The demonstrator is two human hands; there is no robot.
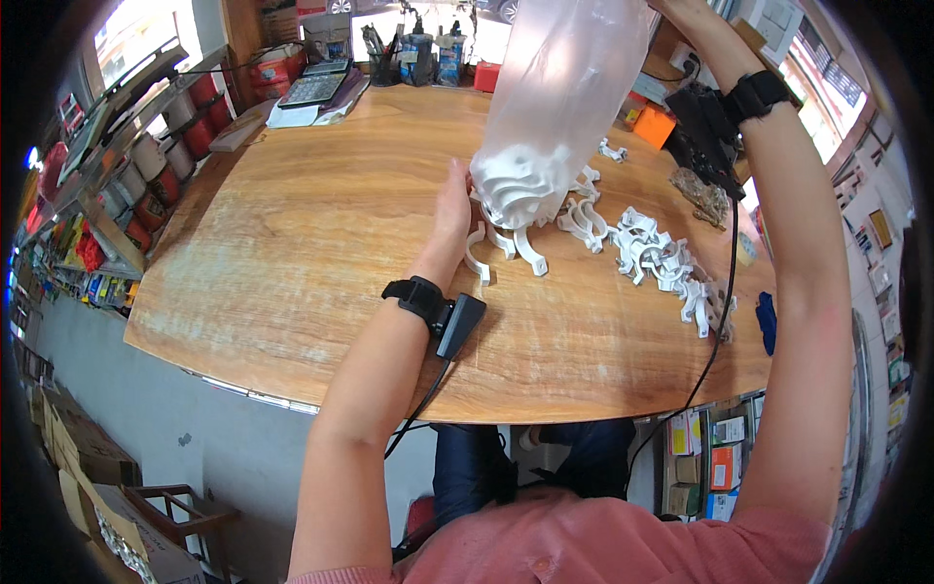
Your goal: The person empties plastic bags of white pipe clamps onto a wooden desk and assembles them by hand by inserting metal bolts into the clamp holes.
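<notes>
While one person works at the one wooden table [292,214], a single tall, cloudy plastic bag [564,88] rises above its far half, white curved pieces [525,185] bunched in the bottom, too overlapped for me to count. The left hand [453,202] touches the bag's lower left side, thumb up; its fingers pass behind, so I can't tell how they close. The right hand [665,5] is at the bag's top, mostly cut off, and I can't tell its grip either. Three loose clips [530,255] lie just in front of the bag's foot, and one more [613,149] lies alone beyond it; the heap [657,255] to the right is too tangled to number. I count two black wrist straps [416,295], one per arm, one calculator [313,90] and one pen holder [382,66].
</notes>
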